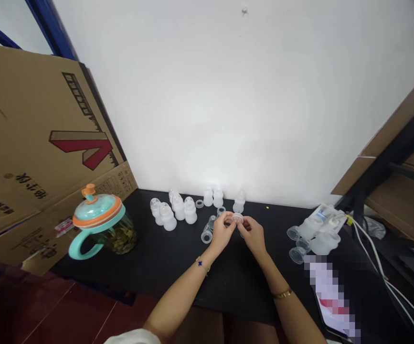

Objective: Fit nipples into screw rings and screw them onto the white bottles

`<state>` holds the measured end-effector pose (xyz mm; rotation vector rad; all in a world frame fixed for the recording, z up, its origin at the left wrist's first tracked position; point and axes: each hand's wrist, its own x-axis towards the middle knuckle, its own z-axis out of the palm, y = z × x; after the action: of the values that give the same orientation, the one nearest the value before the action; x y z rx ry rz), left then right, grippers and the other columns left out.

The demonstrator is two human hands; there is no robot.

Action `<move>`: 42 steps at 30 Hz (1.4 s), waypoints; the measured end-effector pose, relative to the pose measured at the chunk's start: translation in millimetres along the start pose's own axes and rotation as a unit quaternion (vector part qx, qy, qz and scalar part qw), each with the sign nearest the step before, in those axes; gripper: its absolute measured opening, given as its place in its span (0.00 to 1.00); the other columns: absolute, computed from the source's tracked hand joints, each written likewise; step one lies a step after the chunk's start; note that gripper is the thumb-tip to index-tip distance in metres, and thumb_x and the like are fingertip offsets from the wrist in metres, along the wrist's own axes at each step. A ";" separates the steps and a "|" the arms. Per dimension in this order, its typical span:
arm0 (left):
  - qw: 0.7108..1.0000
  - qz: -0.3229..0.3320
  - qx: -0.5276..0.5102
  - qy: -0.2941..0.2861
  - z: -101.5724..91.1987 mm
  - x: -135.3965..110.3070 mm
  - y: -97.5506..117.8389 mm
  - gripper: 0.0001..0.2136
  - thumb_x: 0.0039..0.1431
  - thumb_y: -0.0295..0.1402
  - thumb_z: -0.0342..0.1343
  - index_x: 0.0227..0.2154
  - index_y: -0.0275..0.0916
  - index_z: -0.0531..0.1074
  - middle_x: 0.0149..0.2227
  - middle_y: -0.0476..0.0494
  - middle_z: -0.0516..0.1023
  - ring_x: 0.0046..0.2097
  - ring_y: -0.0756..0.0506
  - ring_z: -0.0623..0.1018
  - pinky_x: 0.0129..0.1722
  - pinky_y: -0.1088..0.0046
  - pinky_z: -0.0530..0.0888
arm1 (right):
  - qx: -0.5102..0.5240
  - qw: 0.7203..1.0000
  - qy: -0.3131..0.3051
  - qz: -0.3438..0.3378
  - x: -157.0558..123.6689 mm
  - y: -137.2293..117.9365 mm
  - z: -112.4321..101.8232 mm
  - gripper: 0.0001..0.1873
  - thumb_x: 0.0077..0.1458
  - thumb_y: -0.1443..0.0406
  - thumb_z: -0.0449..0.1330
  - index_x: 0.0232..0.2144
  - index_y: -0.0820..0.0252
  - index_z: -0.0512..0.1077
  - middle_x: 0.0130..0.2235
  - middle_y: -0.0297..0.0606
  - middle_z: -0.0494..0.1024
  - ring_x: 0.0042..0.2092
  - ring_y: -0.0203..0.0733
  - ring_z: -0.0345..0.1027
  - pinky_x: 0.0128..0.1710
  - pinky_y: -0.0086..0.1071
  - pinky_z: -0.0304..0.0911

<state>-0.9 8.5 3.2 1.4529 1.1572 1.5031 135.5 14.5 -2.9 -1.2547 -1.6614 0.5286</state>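
Over the black table, my left hand (224,228) and my right hand (252,233) meet with fingertips closed on a small translucent bottle ring (237,217). Whether a teat sits in that ring is too small to tell. Just beyond my fingers stands a small baby bottle (239,202). Close to the left of my left hand lie several loose clear rings (207,237). Another ring (199,204) lies farther back, near two upright bottles (217,197). A group of several white baby bottles with clear tops (178,208) stands farther left.
A lidded jug (117,234) with a turquoise handle stands at the left, before a large cardboard box (31,143). On the right are clear cups (297,254), larger white bottle parts (324,242), white cables (375,258) and a phone (330,301). A white wall (242,105) rises behind.
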 end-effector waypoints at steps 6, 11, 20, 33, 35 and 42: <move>1.000 0.001 0.012 0.004 1.3 -0.4 -1.7 0.06 0.57 0.32 0.59 0.37 0.40 0.74 0.36 0.44 0.82 0.38 0.44 0.81 0.29 0.76 0.71 | -0.013 1.000 0.005 0.003 -0.1 3.5 1.3 0.13 0.58 0.55 0.57 0.32 0.56 0.76 0.30 0.37 0.80 0.31 0.44 0.73 0.29 0.32 0.64; 1.000 0.015 0.023 -0.002 0.0 -1.1 1.0 0.07 0.58 0.33 0.58 0.40 0.40 0.74 0.39 0.43 0.83 0.40 0.43 0.82 0.28 0.76 0.72 | -0.028 0.999 0.013 -0.009 -1.1 -1.1 -1.6 0.12 0.59 0.55 0.57 0.33 0.56 0.75 0.31 0.37 0.80 0.31 0.43 0.73 0.30 0.32 0.64; 1.000 0.015 0.018 -0.011 -2.5 -1.5 5.8 0.07 0.59 0.36 0.59 0.39 0.40 0.73 0.37 0.43 0.83 0.39 0.43 0.83 0.29 0.76 0.73 | -0.028 1.000 -0.011 0.002 -1.3 -5.4 -3.4 0.13 0.59 0.56 0.55 0.39 0.56 0.74 0.34 0.38 0.80 0.32 0.42 0.73 0.30 0.31 0.64; 0.999 0.023 0.042 -0.005 -1.2 -1.7 -0.3 0.07 0.59 0.33 0.57 0.39 0.40 0.73 0.37 0.44 0.83 0.39 0.44 0.82 0.29 0.76 0.72 | -0.072 0.997 0.000 -0.008 -1.7 -5.2 -3.1 0.14 0.60 0.55 0.55 0.37 0.57 0.75 0.31 0.37 0.79 0.31 0.42 0.72 0.30 0.31 0.63; 0.999 0.024 0.046 -0.004 -1.2 -1.7 -0.1 0.06 0.59 0.32 0.57 0.39 0.40 0.73 0.36 0.44 0.83 0.38 0.44 0.82 0.29 0.76 0.72 | -0.076 0.997 0.000 -0.010 -1.9 -5.0 -3.2 0.14 0.60 0.54 0.55 0.37 0.57 0.75 0.31 0.37 0.79 0.31 0.42 0.72 0.30 0.31 0.63; 0.998 0.032 0.050 0.003 -1.5 -2.0 0.3 0.06 0.58 0.31 0.57 0.38 0.39 0.74 0.34 0.45 0.82 0.35 0.46 0.81 0.29 0.77 0.72 | -0.080 0.997 -0.002 -0.012 -2.0 -7.8 -3.6 0.14 0.60 0.55 0.55 0.35 0.57 0.74 0.31 0.36 0.78 0.30 0.40 0.71 0.30 0.30 0.61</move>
<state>-2.2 6.3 2.9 1.5679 1.2146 1.5127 134.8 9.0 4.0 -1.3476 -1.7469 0.3892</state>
